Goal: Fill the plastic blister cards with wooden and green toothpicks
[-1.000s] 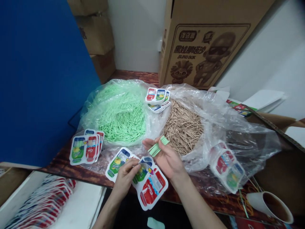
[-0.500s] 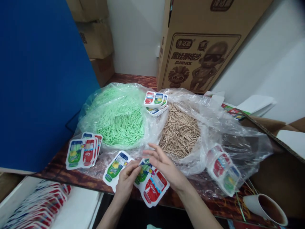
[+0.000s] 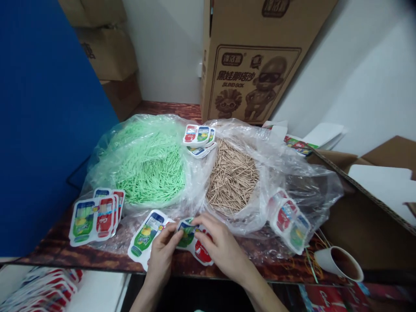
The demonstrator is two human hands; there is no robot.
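My left hand (image 3: 162, 251) pinches the left edge of a printed double-bottle packet (image 3: 203, 253), green on one half and red "Cola" on the other. On the top edge of that packet, the fingers of my right hand (image 3: 219, 242) are bent and closed, partly covering it. A second such packet (image 3: 144, 238) lies flat on the table just left of my left hand, partly under it. Beyond my hands sit a clear bag of bright green thin sticks (image 3: 156, 173) and a bag of brown thin sticks (image 3: 232, 177).
Packet stacks lie at the left (image 3: 94, 219), between the bags (image 3: 199, 138) and on plastic at the right (image 3: 289, 221). A cup of dark liquid (image 3: 339, 263) stands near an open carton (image 3: 373, 242). A large carton (image 3: 250, 78) stands behind; a white tray of packets (image 3: 100, 290) is lower left.
My right hand has come down from above the packet, its spread fingers now closing on the packet's top edge. My left hand keeps its pinch. The whole view has shifted slightly.
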